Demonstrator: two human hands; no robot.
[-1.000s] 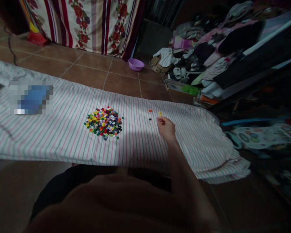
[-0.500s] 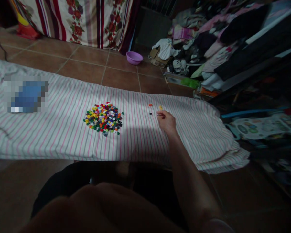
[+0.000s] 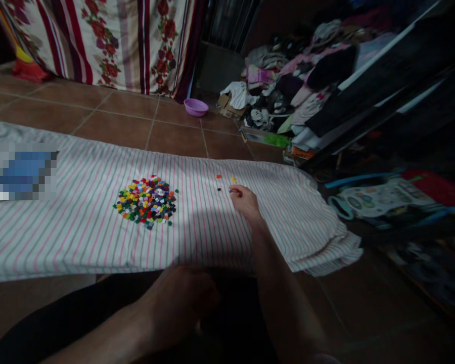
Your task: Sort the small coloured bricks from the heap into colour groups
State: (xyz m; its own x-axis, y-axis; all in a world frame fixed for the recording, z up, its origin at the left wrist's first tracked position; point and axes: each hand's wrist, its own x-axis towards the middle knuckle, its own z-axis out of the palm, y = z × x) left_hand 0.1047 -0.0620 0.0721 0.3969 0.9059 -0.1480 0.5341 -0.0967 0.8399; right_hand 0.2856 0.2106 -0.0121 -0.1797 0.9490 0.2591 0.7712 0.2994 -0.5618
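My right hand (image 3: 244,200) is over the striped cloth, with thumb and fingers pinched together. Whatever lies between the fingertips is too small to make out. Just beyond the fingertips are small yellow pieces (image 3: 233,179). An orange piece (image 3: 218,176) and a black piece (image 3: 219,189) lie to their left, apart from each other. Further left is a heap of small multicoloured block-like pieces (image 3: 146,201). My left hand (image 3: 187,293) is low over my lap by the cloth's near edge, its fingers lost in shadow.
A striped cloth (image 3: 87,217) covers the long surface in front of me. A blurred-out blue object (image 3: 26,172) lies at its left end. Beyond, a purple basin (image 3: 196,107) stands on the tiled floor, near piled clothes (image 3: 303,86). A dark rack stands at the right.
My left hand and forearm have risen into clearer view near the cloth's front edge. The right hand stays pinched beside the yellow pieces. The whole view has shifted as my head turned.
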